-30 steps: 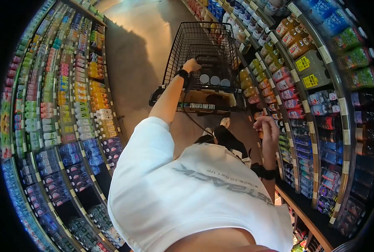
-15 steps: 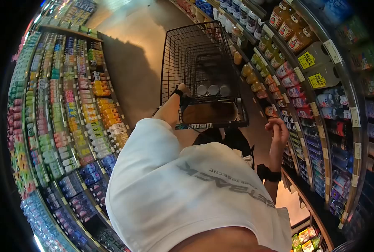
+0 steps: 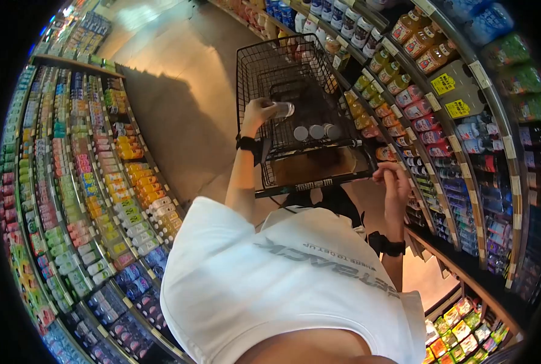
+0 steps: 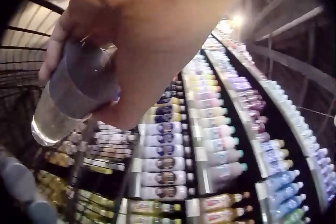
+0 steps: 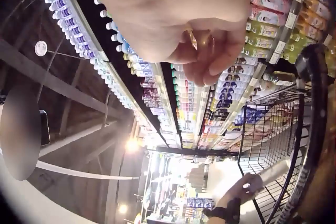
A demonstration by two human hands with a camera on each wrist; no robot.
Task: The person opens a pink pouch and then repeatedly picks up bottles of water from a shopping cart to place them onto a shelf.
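My left hand (image 3: 259,114) grips a clear, cylinder-shaped container (image 3: 284,110) above the shopping cart's wire basket. In the left wrist view, fingers and thumb wrap round the container (image 4: 79,90), which lies tilted with its rounded clear end pointing down and left. Three pale round tops (image 3: 316,132) stand in the black cart (image 3: 310,185), below and to the right of that hand. My right hand (image 3: 394,182) hovers close to the right end of the cart handle, its fingers loosely curled round nothing. The right wrist view shows the hand (image 5: 184,35) near the black handle (image 5: 310,124).
Bottle shelves (image 3: 428,109) run close along the cart's right side. Another drinks shelf (image 3: 94,182) lines the left, with a strip of aisle floor (image 3: 179,127) between it and the cart. A brown panel (image 3: 319,167) lies behind the handle. Colourful packets (image 3: 465,330) fill a low shelf at bottom right.
My left hand has risen from inside the cart basket, and the clear container now shows in its grip. The right hand hangs loosely curled throughout, now nearer the cart handle.
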